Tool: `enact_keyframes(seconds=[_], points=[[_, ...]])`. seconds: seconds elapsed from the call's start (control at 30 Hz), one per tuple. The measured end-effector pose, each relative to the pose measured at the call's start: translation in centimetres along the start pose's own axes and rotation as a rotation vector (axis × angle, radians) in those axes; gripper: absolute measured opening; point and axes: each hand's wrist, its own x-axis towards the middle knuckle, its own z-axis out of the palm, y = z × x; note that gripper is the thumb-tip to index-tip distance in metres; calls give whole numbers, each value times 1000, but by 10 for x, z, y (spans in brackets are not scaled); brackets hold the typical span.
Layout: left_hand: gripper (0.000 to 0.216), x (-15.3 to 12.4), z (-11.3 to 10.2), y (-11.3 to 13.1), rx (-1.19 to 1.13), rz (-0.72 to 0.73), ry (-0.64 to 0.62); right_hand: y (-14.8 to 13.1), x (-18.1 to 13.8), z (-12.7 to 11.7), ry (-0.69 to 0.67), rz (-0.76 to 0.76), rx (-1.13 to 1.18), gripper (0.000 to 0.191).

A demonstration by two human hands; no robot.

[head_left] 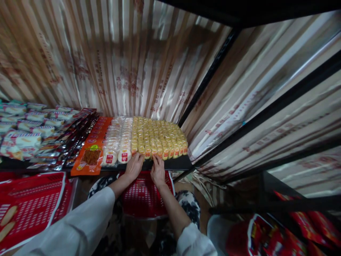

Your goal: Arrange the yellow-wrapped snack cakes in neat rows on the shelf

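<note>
Rows of small yellow wrapped snack packs (160, 137) stand on a black shelf (176, 163) in front of me. My left hand (135, 164) reaches to the front of these rows, its fingertips touching the packs near the left end. Close beside it, my right hand (158, 172) rests its outstretched fingers on the front packs. Neither hand is lifting anything I can see; the undersides of the fingers are hidden. Left of the yellow packs stand clear-wrapped rows of round white crackers (124, 145) with red labels.
An orange snack bag (92, 156), dark shiny packets (71, 135) and white packets (29, 126) lie leftward along the shelf. Below are a red basket (144, 199) between my knees and another red basket (39, 199) at left. Red packets (277, 238) sit lower right. Black bars (239, 138) frame the right side.
</note>
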Motion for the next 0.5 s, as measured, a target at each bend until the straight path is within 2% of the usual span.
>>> enact_keyframes(seconds=[0.13,0.27,0.4,0.5], points=[[38,-9,7,6,18,274,-13,2,-7,-4,7,-28,88,57],[39,-7,18,15,24,483,-63,8,-9,-16,140,41,102,47],[41,6,30,22,8,633,-47,18,-1,-30,249,106,96,41],[45,18,35,23,48,667,-70,20,9,-39,236,47,81,40]])
